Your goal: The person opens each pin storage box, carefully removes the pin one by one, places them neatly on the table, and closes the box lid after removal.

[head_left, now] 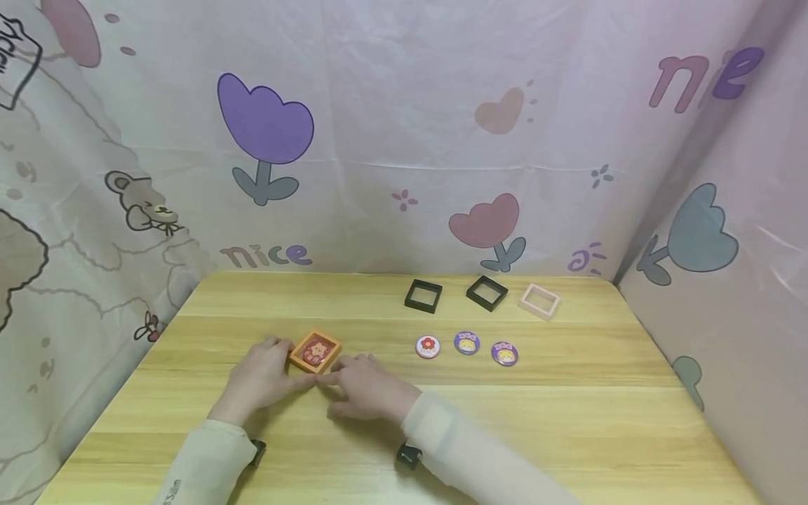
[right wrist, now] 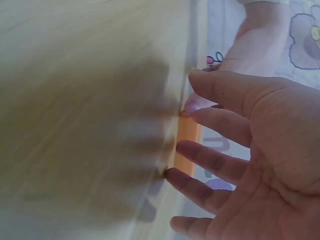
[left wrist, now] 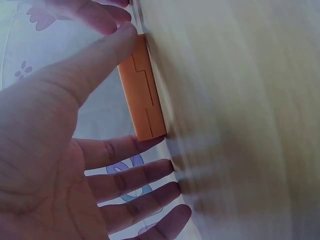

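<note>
An orange square frame (head_left: 300, 362) lies flat on the table at the left, with a red flower badge (head_left: 315, 351) inside it. My left hand (head_left: 260, 375) holds the frame between thumb and index finger. In the left wrist view, the thumb is at one end of the frame's stepped side (left wrist: 145, 95) and the index finger at the other; the remaining fingers are spread on the table. At the frame's near corner, my right hand (head_left: 369, 388) reaches in with its index fingertip beside the left thumb. Its fingers look loosely extended, gripping nothing.
Two black square frames (head_left: 413, 304) (head_left: 487, 303) and a pale pink frame (head_left: 546, 313) lie at the back right of the wooden table (head_left: 568, 435). In front of them are a white badge with a red flower (head_left: 428, 346) and two purple badges (head_left: 467, 343) (head_left: 505, 354). A printed curtain (head_left: 379, 140) hangs behind.
</note>
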Tool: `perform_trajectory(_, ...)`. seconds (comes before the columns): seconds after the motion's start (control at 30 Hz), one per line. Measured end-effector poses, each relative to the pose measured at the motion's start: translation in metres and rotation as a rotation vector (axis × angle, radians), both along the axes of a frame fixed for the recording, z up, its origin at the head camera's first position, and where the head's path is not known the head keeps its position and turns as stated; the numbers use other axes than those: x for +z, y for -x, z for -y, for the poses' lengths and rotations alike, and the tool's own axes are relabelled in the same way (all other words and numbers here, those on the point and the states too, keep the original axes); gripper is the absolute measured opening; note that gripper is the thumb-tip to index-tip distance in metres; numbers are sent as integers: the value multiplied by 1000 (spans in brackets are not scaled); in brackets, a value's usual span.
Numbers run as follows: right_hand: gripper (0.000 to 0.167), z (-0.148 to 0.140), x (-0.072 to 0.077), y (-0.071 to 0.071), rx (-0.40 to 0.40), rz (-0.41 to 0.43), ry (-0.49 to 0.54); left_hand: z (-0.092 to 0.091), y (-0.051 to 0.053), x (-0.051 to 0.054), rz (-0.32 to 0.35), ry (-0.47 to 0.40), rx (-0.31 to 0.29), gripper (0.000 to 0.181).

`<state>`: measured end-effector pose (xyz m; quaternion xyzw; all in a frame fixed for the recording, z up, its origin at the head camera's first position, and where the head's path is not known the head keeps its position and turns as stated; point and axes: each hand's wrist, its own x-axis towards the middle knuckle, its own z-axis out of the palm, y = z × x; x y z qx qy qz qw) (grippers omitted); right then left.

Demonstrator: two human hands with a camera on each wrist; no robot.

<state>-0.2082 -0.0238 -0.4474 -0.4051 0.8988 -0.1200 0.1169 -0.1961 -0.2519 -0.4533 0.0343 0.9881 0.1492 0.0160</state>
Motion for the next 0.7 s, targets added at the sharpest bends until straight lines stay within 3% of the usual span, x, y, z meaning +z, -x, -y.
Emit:
perform_trajectory(0.23, 56, -7, 6, 4, 4, -12, 30, -5, 1, 0, 2, -10, 25, 106)
perform_trajectory(0.5, 59, -18, 15, 2, -24, 3, 54, -13, 4, 3, 11, -49, 89, 107)
perform_trajectory(0.7, 65, -26, 21, 1, -76, 41, 72, -13, 5, 4, 16, -43, 90, 96)
